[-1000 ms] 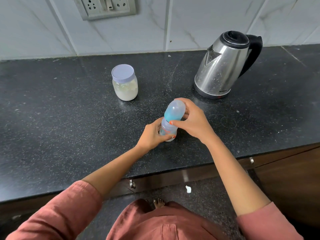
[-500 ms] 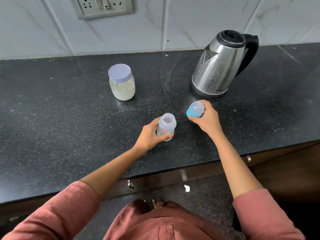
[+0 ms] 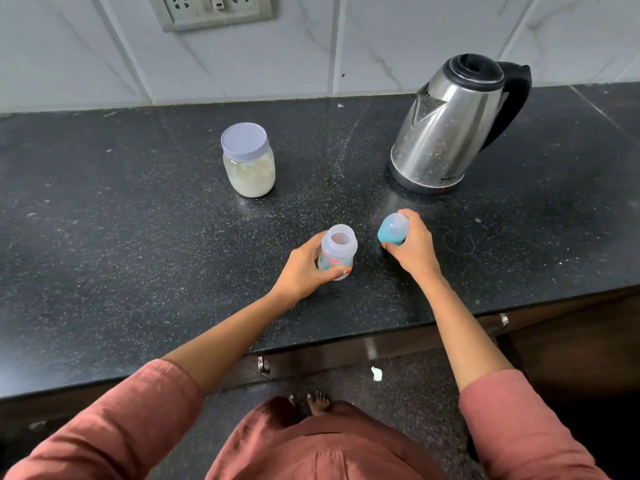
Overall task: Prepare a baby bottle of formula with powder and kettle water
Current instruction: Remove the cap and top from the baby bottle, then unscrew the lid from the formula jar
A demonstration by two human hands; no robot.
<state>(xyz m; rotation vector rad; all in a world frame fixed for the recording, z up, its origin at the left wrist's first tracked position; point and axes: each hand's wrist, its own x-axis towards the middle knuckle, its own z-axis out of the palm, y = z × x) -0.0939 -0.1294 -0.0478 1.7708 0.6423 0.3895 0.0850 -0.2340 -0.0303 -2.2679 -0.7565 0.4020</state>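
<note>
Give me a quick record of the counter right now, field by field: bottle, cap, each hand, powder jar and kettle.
baby bottle: upright on the counter, mouth open, no cap on it
blue cap: off, to the right of the bottle
left hand: holds the bottle's body
right hand: holds the cap low at the counter; contact with the surface unclear
powder jar: lid on, behind the bottle to the left, untouched
kettle: lid shut, behind the cap, untouched

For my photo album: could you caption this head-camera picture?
Left hand grips the open baby bottle, right hand holds the blue cap; lidded powder jar and kettle stand behind.
</note>
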